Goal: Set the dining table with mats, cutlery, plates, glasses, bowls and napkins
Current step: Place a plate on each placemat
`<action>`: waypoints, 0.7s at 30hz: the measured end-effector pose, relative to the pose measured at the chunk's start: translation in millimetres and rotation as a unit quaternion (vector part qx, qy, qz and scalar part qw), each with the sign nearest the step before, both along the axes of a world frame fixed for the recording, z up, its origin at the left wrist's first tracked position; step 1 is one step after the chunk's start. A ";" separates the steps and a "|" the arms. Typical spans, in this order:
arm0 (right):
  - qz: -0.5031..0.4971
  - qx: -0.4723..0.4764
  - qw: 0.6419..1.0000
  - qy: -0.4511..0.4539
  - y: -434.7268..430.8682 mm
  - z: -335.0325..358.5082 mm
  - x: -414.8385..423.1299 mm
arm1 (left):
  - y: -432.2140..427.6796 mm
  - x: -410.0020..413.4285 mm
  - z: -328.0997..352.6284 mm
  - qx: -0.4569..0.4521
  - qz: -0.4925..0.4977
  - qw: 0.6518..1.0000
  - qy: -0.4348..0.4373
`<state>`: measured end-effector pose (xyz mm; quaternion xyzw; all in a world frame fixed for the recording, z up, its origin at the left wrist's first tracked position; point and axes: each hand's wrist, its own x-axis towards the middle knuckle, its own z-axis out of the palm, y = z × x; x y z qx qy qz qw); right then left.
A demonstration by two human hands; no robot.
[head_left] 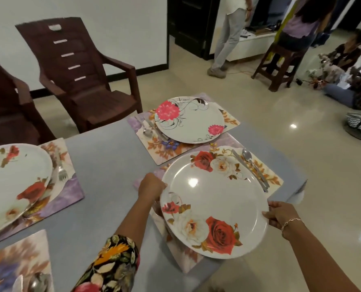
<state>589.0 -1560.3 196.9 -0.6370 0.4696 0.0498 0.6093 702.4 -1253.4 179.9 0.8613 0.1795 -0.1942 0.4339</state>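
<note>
Plate: big white plate [214, 202] with red roses, over a flowery mat [269, 179].
Fingers: my left hand [151, 187] and right hand [281, 216] grip its rim, fingers curled.
Edges: I see the mat at the worktop [103, 165] corner, spoon [247, 154] beside the plate.
Room: grey worktop to the left.

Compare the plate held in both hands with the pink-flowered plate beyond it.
The held plate bears red and white roses; the far plate, pink blooms with black swirls. The left hand and right hand grip the held plate's rim; the far plate lies untouched. Both are round, white.
</note>
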 end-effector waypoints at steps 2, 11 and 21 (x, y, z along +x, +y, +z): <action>0.022 0.000 1.000 0.008 -9.6 -3.5 10.9 | -7.4 -0.6 1.8 0.038 0.012 0.999 0.009; 0.117 -0.006 0.993 0.022 -49.9 -16.6 41.8 | -32.3 -11.3 -23.4 0.049 0.099 0.993 0.034; 0.228 -0.068 0.971 0.040 -71.1 -31.8 48.6 | -42.3 -31.1 -27.5 0.081 0.174 0.981 0.025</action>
